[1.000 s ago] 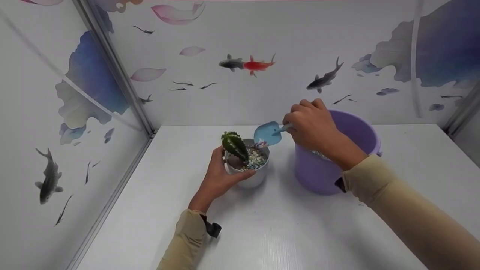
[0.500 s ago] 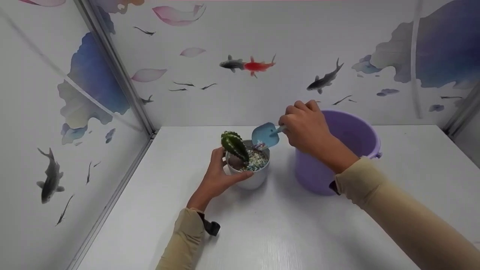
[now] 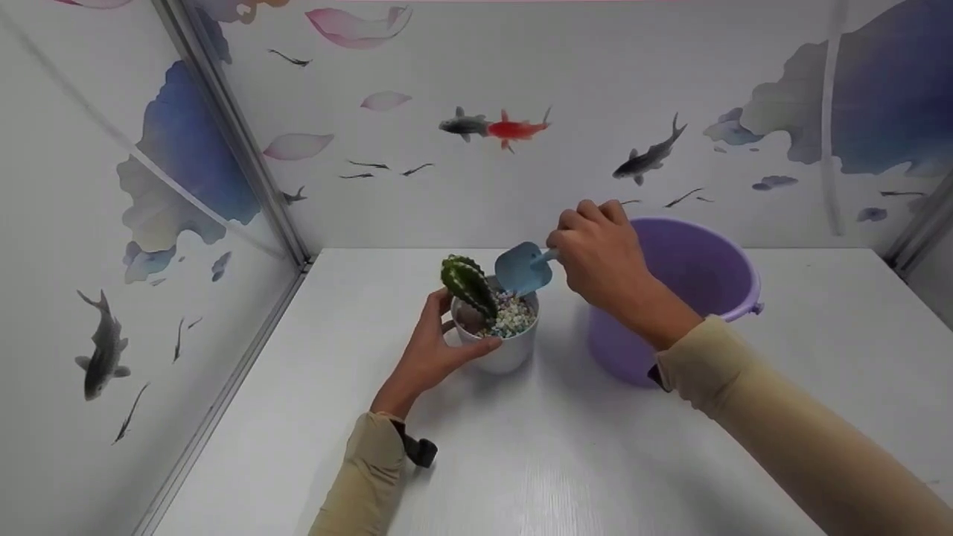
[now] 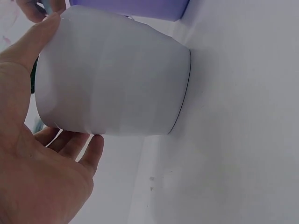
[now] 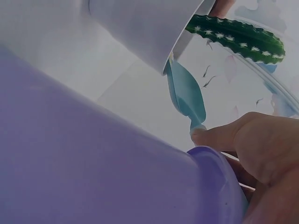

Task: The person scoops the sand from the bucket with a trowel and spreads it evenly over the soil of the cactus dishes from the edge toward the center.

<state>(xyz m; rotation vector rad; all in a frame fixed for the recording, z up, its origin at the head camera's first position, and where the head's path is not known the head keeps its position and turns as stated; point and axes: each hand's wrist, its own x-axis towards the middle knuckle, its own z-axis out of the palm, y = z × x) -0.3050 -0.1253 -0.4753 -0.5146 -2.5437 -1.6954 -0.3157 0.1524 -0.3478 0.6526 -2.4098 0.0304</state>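
Note:
My left hand [image 3: 432,346] grips a white plant pot [image 3: 502,359], thumb on the near side and fingers round the left. Out of the pot leans a green cactus [image 3: 467,284], with small multicoloured pebbles [image 3: 515,316] beside it. My right hand [image 3: 599,257] pinches the handle of a small blue shovel [image 3: 523,268]. Its blade tips down over the pot's back right rim, and in the right wrist view the blade's end [image 5: 180,77] is right at the pot's mouth. The left wrist view shows the pot's smooth side [image 4: 112,74] close up.
A purple bucket [image 3: 614,344] stands on the white table [image 3: 551,454], right of the pot and partly behind my right forearm. White panels printed with fish [image 3: 645,160] and petals rise at the back and left.
My right hand has moved slightly left, and the shovel has tipped further down over the pot. The pebbles seen on its blade earlier no longer show there. The left hand keeps its hold.

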